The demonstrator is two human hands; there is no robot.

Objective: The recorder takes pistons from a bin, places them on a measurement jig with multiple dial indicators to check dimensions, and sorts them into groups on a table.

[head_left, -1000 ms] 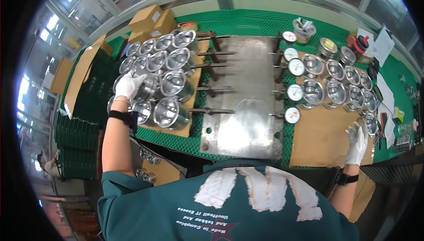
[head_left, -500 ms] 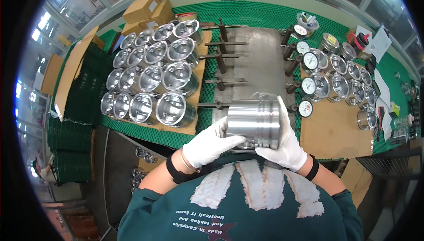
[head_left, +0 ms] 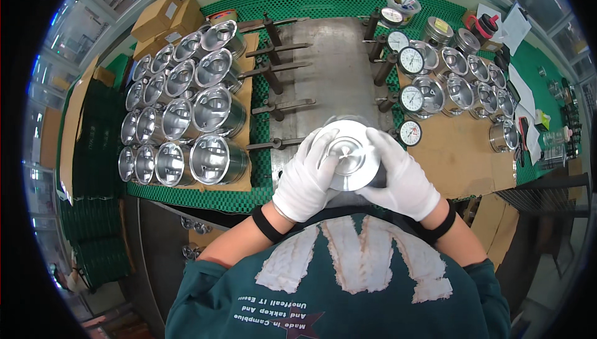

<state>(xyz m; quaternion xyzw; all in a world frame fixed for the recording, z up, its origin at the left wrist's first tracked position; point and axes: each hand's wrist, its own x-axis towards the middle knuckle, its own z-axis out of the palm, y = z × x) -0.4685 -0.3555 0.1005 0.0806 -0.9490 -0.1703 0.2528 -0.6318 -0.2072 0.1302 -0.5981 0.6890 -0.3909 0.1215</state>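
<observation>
Close in front of my chest, over the near end of a grey metal plate, I hold a shiny metal piston, its round, dished crown facing up. My left hand, in a white glove, wraps its left side, with fingers lying over the crown's edge. The gloved right hand grips the opposite side, thumb at the near edge. The piston's side wall is mostly hidden under the crown and my hands.
Several pistons stand in rows on cardboard at left; smaller groups stand on the right cardboard. Stands with dial gauges line the plate's right side, posts with flat bars its left. Boxes sit at far left.
The piston has turned from lying sideways, its grooved wall showing, to crown up. Both hands have shifted their grip round it. The view has moved slightly, so the bench appears further left.
</observation>
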